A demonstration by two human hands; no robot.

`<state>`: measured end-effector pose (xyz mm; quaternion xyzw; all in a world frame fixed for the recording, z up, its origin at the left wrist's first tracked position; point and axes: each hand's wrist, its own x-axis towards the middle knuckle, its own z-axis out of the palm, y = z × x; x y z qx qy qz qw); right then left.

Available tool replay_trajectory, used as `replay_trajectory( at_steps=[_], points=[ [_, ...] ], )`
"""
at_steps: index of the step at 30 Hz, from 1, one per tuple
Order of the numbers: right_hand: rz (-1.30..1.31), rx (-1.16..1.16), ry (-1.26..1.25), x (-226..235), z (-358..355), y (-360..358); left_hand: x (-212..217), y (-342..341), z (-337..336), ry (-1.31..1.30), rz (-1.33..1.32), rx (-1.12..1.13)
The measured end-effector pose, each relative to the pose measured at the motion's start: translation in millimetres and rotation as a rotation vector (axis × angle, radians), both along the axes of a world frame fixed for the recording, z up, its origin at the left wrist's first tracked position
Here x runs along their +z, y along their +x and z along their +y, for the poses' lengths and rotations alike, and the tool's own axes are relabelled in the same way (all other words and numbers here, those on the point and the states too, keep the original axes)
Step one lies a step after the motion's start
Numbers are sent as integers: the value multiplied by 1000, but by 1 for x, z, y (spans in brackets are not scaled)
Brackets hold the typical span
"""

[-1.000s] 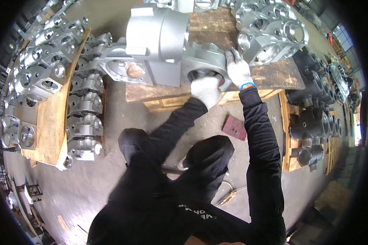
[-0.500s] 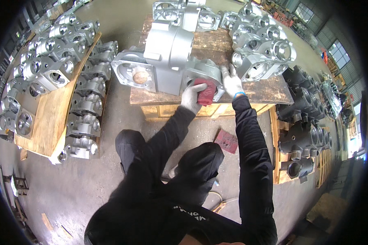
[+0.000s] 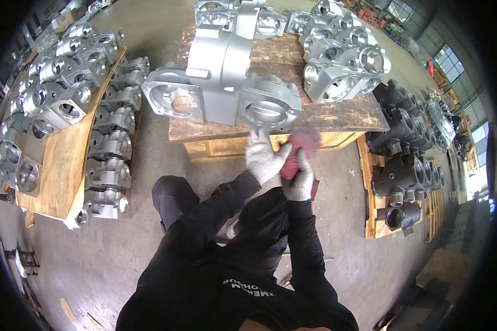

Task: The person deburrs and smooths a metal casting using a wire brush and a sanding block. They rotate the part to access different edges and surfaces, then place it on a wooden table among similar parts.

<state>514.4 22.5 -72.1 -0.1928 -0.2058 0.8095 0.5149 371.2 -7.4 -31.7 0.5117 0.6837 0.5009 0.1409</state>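
Observation:
In front of the bench, my right hand (image 3: 299,185) in a pale work glove grips a dark red abrasive pad (image 3: 301,148), its upper end smeared by motion. My left hand (image 3: 264,159), gloved too, is beside it with fingers stretched out and the thumb at the pad's edge; whether it touches is unclear. Just beyond the left fingertips stands a large silver metal casting (image 3: 218,60), with a tall rounded body and an open flanged end on each side. Its right flanged end (image 3: 268,107) is closest to my hands.
The casting rests on a worn wooden bench (image 3: 342,117). More silver castings (image 3: 345,55) crowd its right and far side. On the left, others fill a plywood sheet (image 3: 66,171) and the stack below it. Dark castings (image 3: 403,176) sit on a pallet at right.
The red pad has come off the casting's right end, toward me, passing from my left hand to my right. My right hand has left the casting's side and moved nearer my body.

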Motion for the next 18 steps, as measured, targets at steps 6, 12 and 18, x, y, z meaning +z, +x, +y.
replay_trajectory(
  at_steps=[6, 12, 18],
  points=[
    [-1076, -482, 391, 18, 93, 15, 118, -146, 10, 810, 605, 640],
    [-757, -195, 422, -19, 125, -13, 138, -195, 57, 486, 71, 368],
    [-1081, -107, 631, -5, 42, -23, 147, -258, 54, 432, -104, -22]
  ],
)
